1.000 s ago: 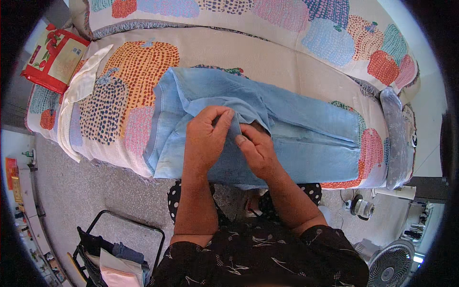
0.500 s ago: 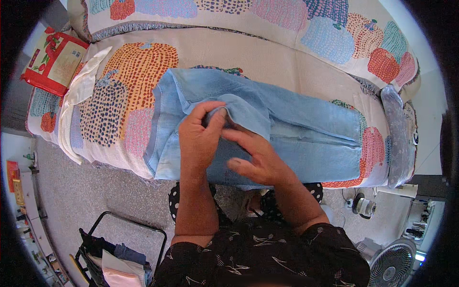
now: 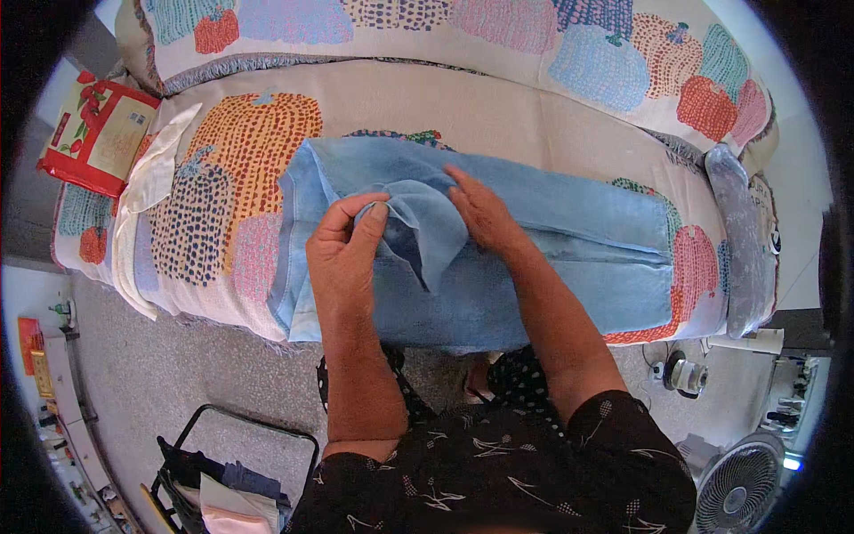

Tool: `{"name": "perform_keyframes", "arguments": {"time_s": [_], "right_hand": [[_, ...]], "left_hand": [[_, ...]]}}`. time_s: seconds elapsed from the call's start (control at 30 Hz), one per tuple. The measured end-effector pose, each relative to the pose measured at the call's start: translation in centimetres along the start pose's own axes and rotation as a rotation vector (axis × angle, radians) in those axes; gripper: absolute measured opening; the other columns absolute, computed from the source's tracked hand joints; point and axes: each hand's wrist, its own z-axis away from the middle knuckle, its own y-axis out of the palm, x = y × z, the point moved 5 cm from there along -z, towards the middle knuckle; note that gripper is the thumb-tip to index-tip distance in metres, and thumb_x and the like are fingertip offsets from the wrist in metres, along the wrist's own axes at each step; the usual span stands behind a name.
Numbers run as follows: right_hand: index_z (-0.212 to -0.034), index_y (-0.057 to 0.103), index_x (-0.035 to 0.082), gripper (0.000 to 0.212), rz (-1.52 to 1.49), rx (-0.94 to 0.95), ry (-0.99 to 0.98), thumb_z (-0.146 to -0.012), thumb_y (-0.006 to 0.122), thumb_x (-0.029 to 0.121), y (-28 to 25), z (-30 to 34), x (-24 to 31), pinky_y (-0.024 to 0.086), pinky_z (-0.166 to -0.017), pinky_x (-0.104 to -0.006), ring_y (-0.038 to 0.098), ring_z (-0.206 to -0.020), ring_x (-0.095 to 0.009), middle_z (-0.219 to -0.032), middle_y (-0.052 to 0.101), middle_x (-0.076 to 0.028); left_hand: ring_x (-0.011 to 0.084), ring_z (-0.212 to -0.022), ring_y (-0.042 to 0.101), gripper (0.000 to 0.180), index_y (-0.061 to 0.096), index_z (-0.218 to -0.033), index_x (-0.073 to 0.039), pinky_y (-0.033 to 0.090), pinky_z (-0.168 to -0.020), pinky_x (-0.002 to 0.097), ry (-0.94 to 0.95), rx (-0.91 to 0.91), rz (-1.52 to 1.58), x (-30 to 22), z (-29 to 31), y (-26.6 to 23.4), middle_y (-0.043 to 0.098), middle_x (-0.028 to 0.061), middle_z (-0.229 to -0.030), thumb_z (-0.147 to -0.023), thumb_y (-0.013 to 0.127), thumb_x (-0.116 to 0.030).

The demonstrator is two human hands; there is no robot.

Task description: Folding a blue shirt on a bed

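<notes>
A light blue denim garment [image 3: 569,294] lies lengthwise across the sofa seat, with a long fold line running toward its right end. My left hand [image 3: 342,245] pinches the edge of a raised flap of the denim between thumb and fingers, over the garment's left half. The flap curls up and hangs loosely, showing a darker inside. My right hand [image 3: 485,214] rests beside that flap, fingers stretched out and touching the cloth, holding nothing. Some of its fingertips are hard to make out against the fabric.
The sofa cover [image 3: 498,102] has a pumpkin pattern. At left are a red package [image 3: 98,133] and a cream cloth strip [image 3: 147,182]; a grey cushion [image 3: 734,240] stands at right. Below are a black-framed rack with folded clothes [image 3: 236,498] and a fan [image 3: 738,489].
My right hand has moved up and right, away from my left hand, and its fingers have straightened. My left hand has shifted slightly left, and the pinched flap now stands more open.
</notes>
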Motion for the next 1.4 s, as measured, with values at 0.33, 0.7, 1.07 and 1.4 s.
{"name": "perform_keyframes", "arguments": {"time_s": [0.33,0.7,1.07,1.4], "right_hand": [[-0.124,0.047,0.004,0.043,-0.070,-0.022,-0.089,-0.094,0.035,0.033,1.3,0.8,-1.0,0.024,-0.106,-0.0441,0.044,-0.119,-0.033,-0.126,0.049,-0.016],[-0.117,0.052,0.002,0.044,-0.648,-0.245,0.119,-0.095,0.030,0.033,-0.2,1.1,-3.9,0.042,-0.089,-0.0328,0.059,-0.094,-0.022,-0.096,0.064,-0.014],[-0.113,0.054,0.000,0.043,-0.825,-0.244,-0.040,-0.092,0.039,0.035,0.7,1.2,-6.1,0.044,-0.085,-0.0348,0.059,-0.095,-0.028,-0.103,0.060,-0.018],[-0.116,0.052,-0.001,0.052,-0.456,-0.019,0.205,-0.083,0.058,0.039,-2.3,10.7,0.9,0.044,-0.086,-0.0379,0.057,-0.100,-0.031,-0.110,0.059,-0.019]], "left_hand": [[0.0074,-0.075,0.052,0.013,0.064,-0.094,0.000,0.041,-0.071,0.0198,0.115,0.011,0.078,-0.1,-0.1,0.2,0.062,0.0026,-0.085,-0.081,0.062,-0.004],[0.0154,-0.079,0.058,0.012,0.062,-0.093,0.002,0.047,-0.076,0.0265,0.126,-0.108,0.239,-0.7,-0.8,0.0,0.063,0.0089,-0.088,-0.082,0.059,-0.003],[0.0153,-0.077,0.058,0.024,0.060,-0.100,0.005,0.048,-0.067,0.0262,-0.102,-0.002,-0.156,2.3,-4.4,4.3,0.061,0.0083,-0.089,-0.077,0.062,-0.005],[0.0184,-0.079,0.059,0.035,0.054,-0.108,0.005,0.049,-0.069,0.0268,-0.081,0.020,-0.109,4.7,-4.9,4.3,0.059,0.0114,-0.091,-0.074,0.059,0.004]]}}
